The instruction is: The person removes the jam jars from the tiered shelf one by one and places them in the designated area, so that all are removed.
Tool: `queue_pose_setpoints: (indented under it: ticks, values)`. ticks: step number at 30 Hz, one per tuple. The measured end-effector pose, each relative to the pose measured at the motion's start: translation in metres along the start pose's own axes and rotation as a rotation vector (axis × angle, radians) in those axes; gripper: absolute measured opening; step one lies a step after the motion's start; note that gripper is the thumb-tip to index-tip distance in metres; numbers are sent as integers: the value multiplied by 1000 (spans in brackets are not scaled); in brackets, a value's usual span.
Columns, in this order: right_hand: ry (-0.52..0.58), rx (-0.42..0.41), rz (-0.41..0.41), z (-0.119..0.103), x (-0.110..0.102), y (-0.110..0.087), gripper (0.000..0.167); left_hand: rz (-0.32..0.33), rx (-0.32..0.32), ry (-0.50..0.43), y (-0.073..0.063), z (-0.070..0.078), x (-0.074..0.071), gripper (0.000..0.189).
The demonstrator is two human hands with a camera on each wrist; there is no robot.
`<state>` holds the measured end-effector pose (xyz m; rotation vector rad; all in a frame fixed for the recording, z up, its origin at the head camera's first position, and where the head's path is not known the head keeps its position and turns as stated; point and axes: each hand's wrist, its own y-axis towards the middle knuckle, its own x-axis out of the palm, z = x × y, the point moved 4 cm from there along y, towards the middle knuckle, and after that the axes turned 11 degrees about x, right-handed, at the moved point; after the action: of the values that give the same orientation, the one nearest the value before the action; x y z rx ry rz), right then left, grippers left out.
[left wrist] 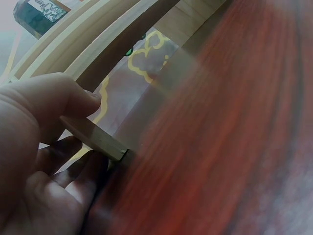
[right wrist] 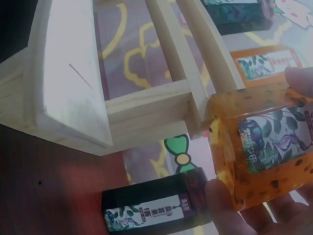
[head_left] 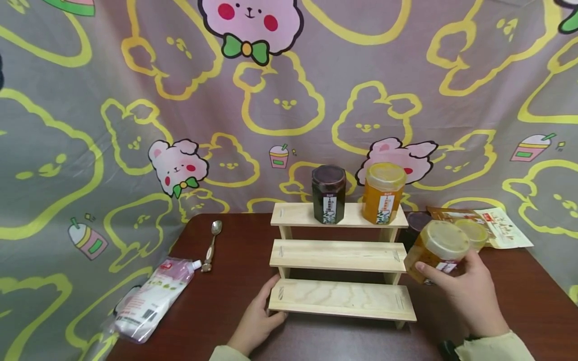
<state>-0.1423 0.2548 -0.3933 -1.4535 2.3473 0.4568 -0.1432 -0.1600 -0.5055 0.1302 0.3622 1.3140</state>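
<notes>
My right hand (head_left: 478, 296) grips a hexagonal jar of orange jam with dark seeds (head_left: 424, 255), tilted beside the right end of a three-step wooden rack (head_left: 338, 298). The right wrist view shows this seeded jam jar (right wrist: 274, 147) close up, label facing the camera. At the rack's lower left end, my left hand (head_left: 257, 318) holds the bottom step, thumb at the front and fingers behind; the left wrist view shows this hand (left wrist: 49, 142) at the rack's support. On the top step stand a dark jam jar (head_left: 328, 195) and an orange jam jar (head_left: 384, 195).
Behind the held jar are another dark jar (head_left: 417, 220), a yellow-lidded jar (head_left: 474, 233) and flat packets (head_left: 501, 225). On the table's left lie a spoon (head_left: 211, 248) and a spouted pouch (head_left: 155, 298). A patterned curtain (head_left: 284, 150) hangs behind.
</notes>
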Motion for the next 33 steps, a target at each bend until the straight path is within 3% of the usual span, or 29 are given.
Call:
queue_pose_setpoints:
  ticks: [5,24,33]
  values:
    - [35,-55,-31,-6,4,0,76,5,4,-1,0,1,0,84]
    - [41,-131,-79,-20,22,-4,77,-1,-25,48,1,-4,-2,85]
    - [19,-122,-99,-26,28,-5,77,-4,-29,45,1,-3,0,85]
